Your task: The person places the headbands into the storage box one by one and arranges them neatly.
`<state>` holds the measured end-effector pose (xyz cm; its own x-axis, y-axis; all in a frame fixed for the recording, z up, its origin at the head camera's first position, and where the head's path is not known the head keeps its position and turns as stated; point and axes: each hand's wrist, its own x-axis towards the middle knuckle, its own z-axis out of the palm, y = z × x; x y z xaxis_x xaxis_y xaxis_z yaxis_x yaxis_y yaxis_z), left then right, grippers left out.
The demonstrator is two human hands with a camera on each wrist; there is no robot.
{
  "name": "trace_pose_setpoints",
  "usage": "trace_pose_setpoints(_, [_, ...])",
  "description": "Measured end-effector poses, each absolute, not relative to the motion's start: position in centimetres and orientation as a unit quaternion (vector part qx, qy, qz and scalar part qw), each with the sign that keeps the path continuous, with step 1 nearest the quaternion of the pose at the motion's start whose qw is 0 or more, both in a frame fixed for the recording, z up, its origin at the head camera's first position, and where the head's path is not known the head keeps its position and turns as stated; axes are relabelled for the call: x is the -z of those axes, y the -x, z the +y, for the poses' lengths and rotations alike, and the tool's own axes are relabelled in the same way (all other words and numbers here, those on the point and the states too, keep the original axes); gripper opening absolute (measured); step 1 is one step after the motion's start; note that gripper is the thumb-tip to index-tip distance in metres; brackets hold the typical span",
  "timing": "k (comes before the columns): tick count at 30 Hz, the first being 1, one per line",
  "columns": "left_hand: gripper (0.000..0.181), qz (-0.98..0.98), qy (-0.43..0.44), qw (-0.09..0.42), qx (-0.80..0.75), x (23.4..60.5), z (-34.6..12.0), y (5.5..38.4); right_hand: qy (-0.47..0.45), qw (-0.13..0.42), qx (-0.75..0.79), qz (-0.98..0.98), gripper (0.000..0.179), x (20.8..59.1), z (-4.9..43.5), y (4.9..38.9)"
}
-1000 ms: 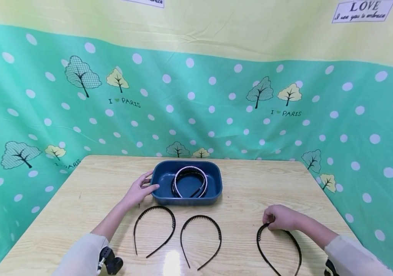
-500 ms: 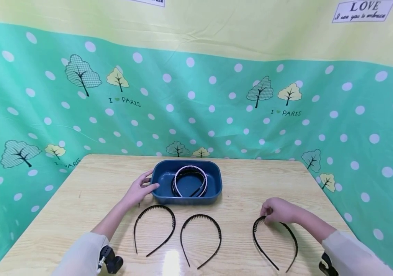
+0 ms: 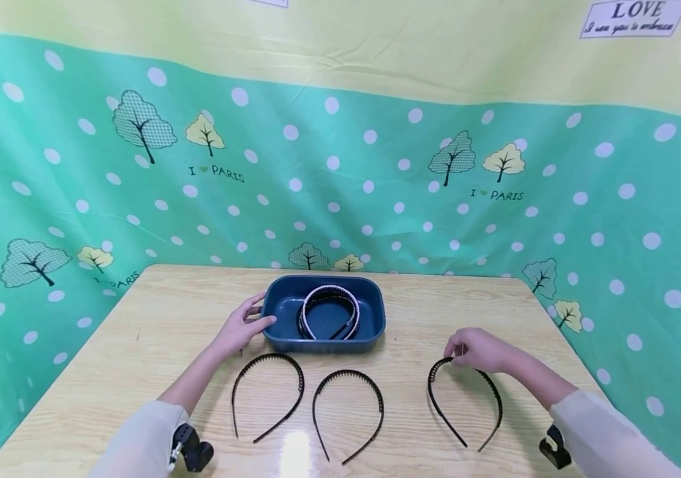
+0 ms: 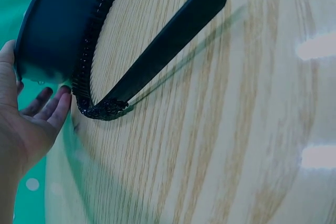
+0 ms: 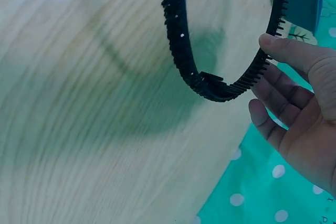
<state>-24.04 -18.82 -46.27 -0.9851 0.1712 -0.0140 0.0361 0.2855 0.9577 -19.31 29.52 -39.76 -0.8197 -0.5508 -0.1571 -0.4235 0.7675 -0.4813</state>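
My right hand (image 3: 479,348) pinches a black toothed headband (image 3: 433,392) at the top of its arch, thumb on one side and fingers on the other. In the right wrist view the held headband (image 5: 181,40) casts a shadow on the wood beside it. With my left hand (image 3: 243,326) I grip the left end of a blue tub (image 3: 324,346), thumb over its rim. A white headband (image 3: 306,312) and black ones lie together inside the tub. Two more black headbands, one left (image 3: 301,385) and one in the middle (image 3: 379,405), lie on the table in front of it.
The light wooden table (image 3: 185,318) carries everything. A green and yellow curtain (image 3: 328,179) with dots and trees hangs behind and along the sides. Black wrist devices show at my left sleeve (image 3: 137,438) and right sleeve (image 3: 606,431).
My right hand has moved left and away from me, carrying the black headband with it, and both its ends now show. My left hand stays on the tub.
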Motion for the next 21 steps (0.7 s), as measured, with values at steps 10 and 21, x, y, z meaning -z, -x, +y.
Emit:
trace_pose_setpoints(10, [0.071,0.804,-0.064,0.058,-0.589,46.6,-18.8,24.2,0.252,0.133,0.222,0.932,0.009,39.3,28.7,20.3])
trace_pose_setpoints(21, [0.071,0.81,-0.058,0.043,-0.582,46.9,-18.9,24.5,0.225,0.109,0.226,0.942,0.011,37.5,27.8,21.6])
